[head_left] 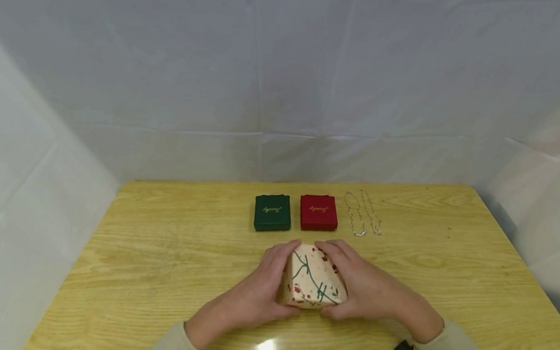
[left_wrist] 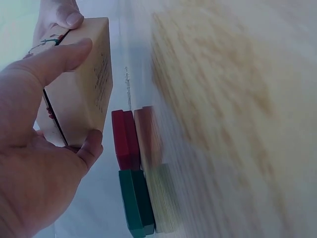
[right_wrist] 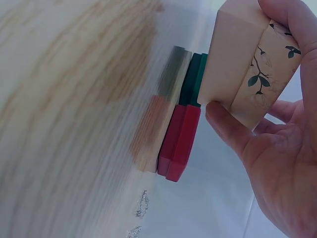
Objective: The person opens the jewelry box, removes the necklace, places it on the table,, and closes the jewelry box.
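Observation:
A cream cardboard box (head_left: 315,280) with a printed pattern of green branches and red blossoms is held between both hands, above the table. My left hand (head_left: 267,282) grips its left side, and my right hand (head_left: 362,284) grips the right side. From the left wrist, the box (left_wrist: 81,82) shows a plain lower part with small dark print on its underside and a dark seam below the patterned lid. In the right wrist view, thumb and fingers span the box (right_wrist: 237,54), whose lid meets the plain base along a line.
Behind the hands, a green box (head_left: 272,212) and a red box (head_left: 318,212), each with gold lettering, stand side by side on the wooden table (head_left: 167,254). Two thin silver chains (head_left: 357,215) lie to their right. White sheeting (head_left: 286,88) encloses the back and sides.

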A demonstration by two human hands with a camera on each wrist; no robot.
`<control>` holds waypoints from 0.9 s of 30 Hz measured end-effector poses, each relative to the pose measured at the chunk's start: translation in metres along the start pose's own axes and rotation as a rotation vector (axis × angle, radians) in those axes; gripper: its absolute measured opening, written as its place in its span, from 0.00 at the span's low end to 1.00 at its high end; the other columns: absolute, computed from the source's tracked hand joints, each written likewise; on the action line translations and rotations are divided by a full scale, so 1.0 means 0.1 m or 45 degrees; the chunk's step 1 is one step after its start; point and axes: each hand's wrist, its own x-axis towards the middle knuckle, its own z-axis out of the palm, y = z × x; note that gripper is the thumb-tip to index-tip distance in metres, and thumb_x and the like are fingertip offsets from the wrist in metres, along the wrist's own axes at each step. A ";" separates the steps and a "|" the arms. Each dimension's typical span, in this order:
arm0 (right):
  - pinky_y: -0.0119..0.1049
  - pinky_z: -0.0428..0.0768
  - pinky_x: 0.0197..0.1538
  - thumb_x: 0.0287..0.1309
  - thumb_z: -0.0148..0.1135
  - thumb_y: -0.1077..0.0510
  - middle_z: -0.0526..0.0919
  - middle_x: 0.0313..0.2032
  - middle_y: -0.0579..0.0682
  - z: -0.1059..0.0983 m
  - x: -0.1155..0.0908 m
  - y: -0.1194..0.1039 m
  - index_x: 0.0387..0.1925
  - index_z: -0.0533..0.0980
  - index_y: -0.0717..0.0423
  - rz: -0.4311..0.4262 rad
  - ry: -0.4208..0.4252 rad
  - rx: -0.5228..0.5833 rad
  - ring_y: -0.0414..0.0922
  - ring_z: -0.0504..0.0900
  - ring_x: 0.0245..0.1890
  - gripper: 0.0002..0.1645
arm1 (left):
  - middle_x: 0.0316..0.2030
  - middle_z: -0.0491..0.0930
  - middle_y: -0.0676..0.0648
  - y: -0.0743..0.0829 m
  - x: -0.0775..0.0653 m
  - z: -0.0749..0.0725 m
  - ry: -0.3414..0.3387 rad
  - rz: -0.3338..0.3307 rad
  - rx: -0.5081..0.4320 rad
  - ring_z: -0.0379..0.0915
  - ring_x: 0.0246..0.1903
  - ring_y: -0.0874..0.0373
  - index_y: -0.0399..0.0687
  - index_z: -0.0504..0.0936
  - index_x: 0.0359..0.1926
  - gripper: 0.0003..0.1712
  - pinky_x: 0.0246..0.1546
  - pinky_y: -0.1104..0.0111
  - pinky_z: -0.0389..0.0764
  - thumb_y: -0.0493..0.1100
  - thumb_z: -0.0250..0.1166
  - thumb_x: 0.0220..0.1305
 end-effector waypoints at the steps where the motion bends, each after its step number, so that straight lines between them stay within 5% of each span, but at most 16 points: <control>1: 0.34 0.76 0.51 0.31 0.79 0.37 0.59 0.62 0.38 -0.01 0.00 0.00 0.73 0.50 0.41 -0.003 0.002 0.003 0.34 0.69 0.50 0.69 | 0.72 0.44 0.53 0.00 0.00 0.00 -0.002 -0.006 -0.004 0.42 0.70 0.59 0.63 0.33 0.75 0.74 0.66 0.60 0.57 0.48 0.81 0.40; 16: 0.41 0.75 0.54 0.27 0.77 0.30 0.60 0.65 0.42 -0.14 -0.07 0.03 0.74 0.49 0.38 0.039 0.040 -0.115 0.38 0.66 0.55 0.72 | 0.72 0.44 0.54 -0.08 -0.06 -0.02 -0.003 -0.087 0.005 0.43 0.69 0.59 0.69 0.30 0.74 0.74 0.63 0.59 0.62 0.48 0.79 0.42; 27: 0.44 0.73 0.54 0.26 0.75 0.26 0.59 0.64 0.36 -0.25 -0.20 0.13 0.72 0.50 0.29 0.087 0.138 -0.149 0.37 0.62 0.60 0.69 | 0.70 0.48 0.52 -0.11 -0.10 -0.04 -0.013 -0.073 0.072 0.44 0.69 0.58 0.66 0.34 0.75 0.70 0.64 0.59 0.62 0.52 0.78 0.44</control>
